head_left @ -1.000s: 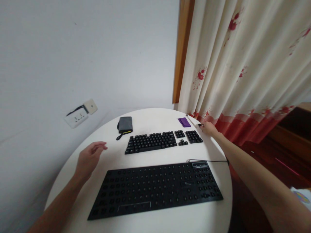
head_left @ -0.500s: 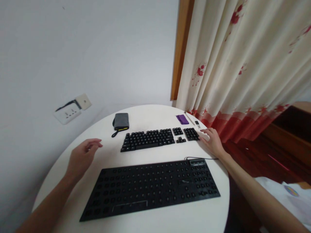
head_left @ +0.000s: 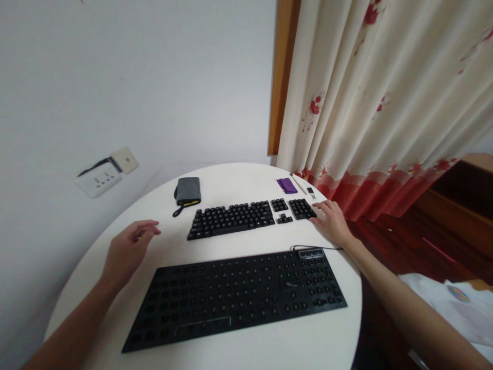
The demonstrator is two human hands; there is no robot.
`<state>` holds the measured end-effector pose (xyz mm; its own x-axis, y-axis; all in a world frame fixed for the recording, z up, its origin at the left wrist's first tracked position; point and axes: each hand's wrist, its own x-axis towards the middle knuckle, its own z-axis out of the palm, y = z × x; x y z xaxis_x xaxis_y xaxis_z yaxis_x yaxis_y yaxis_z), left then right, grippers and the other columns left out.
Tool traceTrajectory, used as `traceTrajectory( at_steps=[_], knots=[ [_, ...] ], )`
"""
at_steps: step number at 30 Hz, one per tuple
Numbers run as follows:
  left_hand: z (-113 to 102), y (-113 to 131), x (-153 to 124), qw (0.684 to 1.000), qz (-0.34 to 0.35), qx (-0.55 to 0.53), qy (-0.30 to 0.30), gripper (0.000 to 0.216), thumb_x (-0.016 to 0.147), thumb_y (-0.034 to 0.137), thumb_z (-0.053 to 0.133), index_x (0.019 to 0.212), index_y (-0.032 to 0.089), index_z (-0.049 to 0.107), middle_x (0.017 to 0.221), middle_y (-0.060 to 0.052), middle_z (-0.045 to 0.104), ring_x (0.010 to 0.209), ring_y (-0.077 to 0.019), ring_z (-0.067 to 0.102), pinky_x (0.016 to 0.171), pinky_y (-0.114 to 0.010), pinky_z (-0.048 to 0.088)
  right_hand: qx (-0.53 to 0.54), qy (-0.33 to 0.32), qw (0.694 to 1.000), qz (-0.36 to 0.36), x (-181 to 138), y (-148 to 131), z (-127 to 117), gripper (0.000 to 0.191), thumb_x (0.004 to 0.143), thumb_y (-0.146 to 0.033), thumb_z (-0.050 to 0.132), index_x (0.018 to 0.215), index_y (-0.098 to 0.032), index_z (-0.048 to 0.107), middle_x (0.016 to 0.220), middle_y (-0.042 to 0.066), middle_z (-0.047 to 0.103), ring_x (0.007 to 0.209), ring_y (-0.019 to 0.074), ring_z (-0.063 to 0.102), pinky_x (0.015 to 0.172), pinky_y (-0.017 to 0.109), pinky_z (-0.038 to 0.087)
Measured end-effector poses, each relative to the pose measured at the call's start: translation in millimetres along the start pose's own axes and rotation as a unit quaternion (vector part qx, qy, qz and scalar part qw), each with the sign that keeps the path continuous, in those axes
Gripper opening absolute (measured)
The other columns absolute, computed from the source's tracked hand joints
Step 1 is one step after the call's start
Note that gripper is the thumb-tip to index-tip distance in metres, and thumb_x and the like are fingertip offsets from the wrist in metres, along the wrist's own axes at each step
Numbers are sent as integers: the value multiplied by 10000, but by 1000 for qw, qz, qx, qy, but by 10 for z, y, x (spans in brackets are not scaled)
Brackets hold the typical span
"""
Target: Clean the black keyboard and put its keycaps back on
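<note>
A black keyboard base (head_left: 242,293) with its bare switches showing lies across the front of the white round table. Behind it, loose black keycaps (head_left: 231,220) are laid out in keyboard order. The number-pad keycaps (head_left: 302,209) form a separate block at their right end. My right hand (head_left: 330,220) is at that block's right edge, thumb and forefinger apart, fingertips at the keycaps; whether they press on them I cannot tell. Left of the base, my left hand (head_left: 129,249) hovers over the table with loosely bent fingers and nothing visible in them.
A grey pouch (head_left: 188,190) with a loop lies at the back left. A purple cloth (head_left: 287,185), a thin stick-like tool (head_left: 298,184) and a small black-ended item (head_left: 310,192) lie at the back right. A cable (head_left: 319,247) leaves the base toward the right edge. Wall and curtain (head_left: 346,103) stand behind.
The view has shifted slightly. My right hand has moved a little left, closer against the number-pad keycaps. My left hand has stayed about where it was.
</note>
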<state>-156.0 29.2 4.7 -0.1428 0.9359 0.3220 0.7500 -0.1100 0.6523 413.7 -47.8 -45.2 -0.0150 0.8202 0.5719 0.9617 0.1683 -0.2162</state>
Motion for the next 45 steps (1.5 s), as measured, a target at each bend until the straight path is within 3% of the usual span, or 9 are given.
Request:
traceTrajectory(
  at_steps=[4, 14, 21, 24, 28, 36, 41, 43, 45],
  knots=[
    [1, 18, -22, 1000, -2, 0, -10, 406, 792, 472, 517, 1065, 211, 665, 895, -14, 726, 635, -161, 572, 562, -241, 393, 1, -5, 1000, 0, 3, -16, -14, 383, 866, -389, 678, 1196, -198, 640, 1135, 119, 618, 1045, 313, 533, 923, 462, 458],
    [-22, 35, -19, 999, 6, -20, -35, 431, 808, 467, 502, 1087, 175, 650, 902, -38, 729, 670, -166, 584, 615, -254, 437, 15, -3, 1000, -3, 18, -4, -37, 433, 854, -404, 689, 1229, -196, 628, 1108, 118, 635, 1014, 309, 553, 909, 456, 468],
    [-278, 140, -362, 981, -33, 6, -190, 469, 742, 551, 488, 949, 173, 673, 759, -56, 714, 655, -223, 649, 615, -316, 493, 42, 39, 998, 6, 44, -160, -323, 309, 934, -409, 564, 1137, -198, 662, 1095, 133, 629, 1007, 308, 579, 918, 466, 475],
    [-399, 160, -679, 971, -45, 51, -231, 488, 774, 586, 466, 967, 195, 685, 625, -28, 671, 590, -239, 646, 589, -330, 468, 88, 14, 996, 15, 28, -406, -458, 267, 933, -407, 560, 1056, -200, 676, 1065, 127, 631, 973, 292, 609, 906, 454, 494],
    [-471, 217, -1016, 967, -33, 77, -242, 506, 793, 571, 491, 1060, 191, 692, 694, -38, 697, 621, -237, 660, 591, -320, 454, 158, 20, 987, -10, 27, -961, -580, 220, 944, -387, 543, 986, -220, 680, 1022, 111, 649, 989, 284, 618, 923, 455, 496],
    [-280, 400, -1319, 965, -21, 50, -255, 454, 814, 494, 558, 1107, 170, 683, 667, -24, 676, 583, -199, 652, 563, -282, 459, 277, 5, 956, -91, 153, -1984, -555, 162, 961, -310, 530, 982, -244, 676, 1073, 89, 651, 1055, 272, 601, 961, 468, 481],
    [-295, 394, -968, 953, 6, 68, -295, 534, 822, 512, 621, 1210, 146, 650, 711, -24, 708, 550, -184, 655, 606, -284, 501, 327, -26, 939, -99, 249, -2369, -505, 156, 959, -297, 533, 956, -242, 679, 1013, 77, 676, 973, 254, 625, 897, 452, 511],
    [-275, 393, -599, 968, 16, 104, -228, 450, 892, 470, 567, 1180, 142, 677, 715, -48, 721, 647, -194, 683, 683, -284, 515, 346, -30, 933, -96, 244, -2473, -453, 166, 964, -304, 525, 945, -243, 679, 995, 75, 686, 946, 250, 632, 863, 444, 526],
    [-196, 415, -162, 975, 40, 160, -149, 354, 915, 362, 562, 1133, 127, 713, 870, -103, 757, 825, -217, 705, 786, -293, 515, 341, -22, 935, -97, 214, -2527, -372, 164, 964, -289, 520, 950, -241, 676, 993, 79, 687, 952, 255, 631, 866, 454, 528]
  ],
)
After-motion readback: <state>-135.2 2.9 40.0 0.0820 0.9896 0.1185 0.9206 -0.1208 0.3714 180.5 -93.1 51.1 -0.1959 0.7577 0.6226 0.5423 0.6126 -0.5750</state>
